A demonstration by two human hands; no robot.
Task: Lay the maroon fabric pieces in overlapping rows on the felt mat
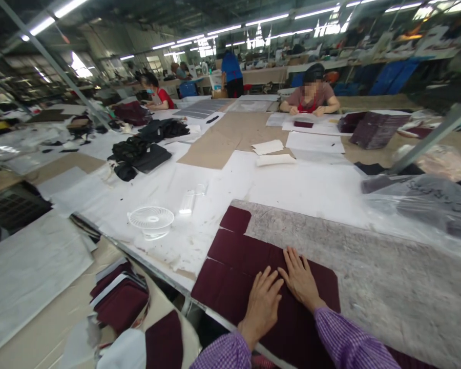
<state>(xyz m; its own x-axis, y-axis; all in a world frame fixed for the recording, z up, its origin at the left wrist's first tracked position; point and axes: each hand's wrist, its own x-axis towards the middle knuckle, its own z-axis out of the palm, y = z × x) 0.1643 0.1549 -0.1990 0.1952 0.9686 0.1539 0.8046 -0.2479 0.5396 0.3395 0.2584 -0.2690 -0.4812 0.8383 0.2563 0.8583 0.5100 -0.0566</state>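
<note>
Fabric panel of dark maroon cloth (295, 328), straight-edged and lying flat, observed directly beneath both hands at the near side of the white-covered bench (307, 182). Its upper strip runs lengthwise from about 10 o'clock to 4 o'clock; the near end is partly hidden by purple checked sleeves (353, 335) and the frame's edge. Left hand (262, 302): palm down, fingers extended, nothing gripped; it sits nearer the bench's left edge. Right hand (300, 279): likewise flat and unclenched, fingertips at the panel's far edge, and the nearer of the two to its clipped right corner.

Clock positions below are taken from the hands. Small dark maroon cloth rectangle (235, 219) lies at 11 o'clock, just beside the panel. Grey mottled flat board (376, 266) extends toward 2 and 3 o'clock, bordering the cloth. White round plastic fan (151, 218) stands at 10 o'clock, apart from the cloth. Stack of maroon and pale cut pieces (119, 302) rests at 9 o'clock, off the bench. Clear plastic bag with dark lettering (426, 210) sits at 2 o'clock, at the board's far side. Only the sleeves are noted as obstructing sight of the panel.
</note>
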